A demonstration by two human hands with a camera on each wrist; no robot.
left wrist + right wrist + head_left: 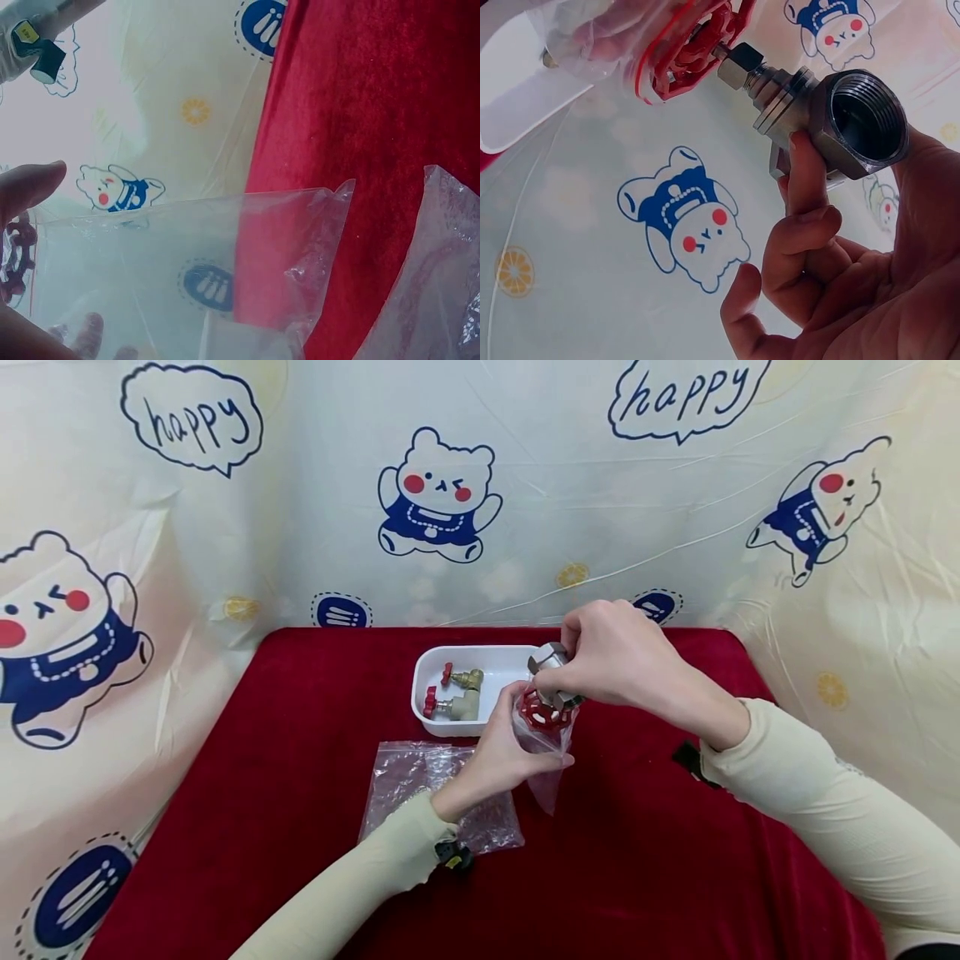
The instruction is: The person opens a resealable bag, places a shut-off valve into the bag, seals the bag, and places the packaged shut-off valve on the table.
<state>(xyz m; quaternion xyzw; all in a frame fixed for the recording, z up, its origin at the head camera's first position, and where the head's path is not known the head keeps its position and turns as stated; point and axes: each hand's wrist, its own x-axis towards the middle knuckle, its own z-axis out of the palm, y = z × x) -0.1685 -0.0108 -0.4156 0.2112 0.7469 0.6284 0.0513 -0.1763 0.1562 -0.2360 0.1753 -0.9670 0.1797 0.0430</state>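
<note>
In the head view my right hand (630,652) grips a silver metal valve (551,657) by its body, with the red handwheel (545,713) pointing down. My left hand (501,750) holds a clear zip bag (546,787) by its mouth, thumb on the near side. The handwheel sits right at the bag's mouth. From the right wrist, the valve body (819,112) shows a threaded open end, and fingers lie along its underside. In the left wrist view the bag (172,255) hangs flat, and part of the handwheel (19,259) shows beside the thumb.
Behind the hands stands a white tray (491,672), holding a brass valve (470,679) and a dull grey-green valve (462,706), both with red handles. A second clear zip bag (405,777) lies flat under the left forearm. Red cloth (285,810) covers the table; a printed curtain hangs behind.
</note>
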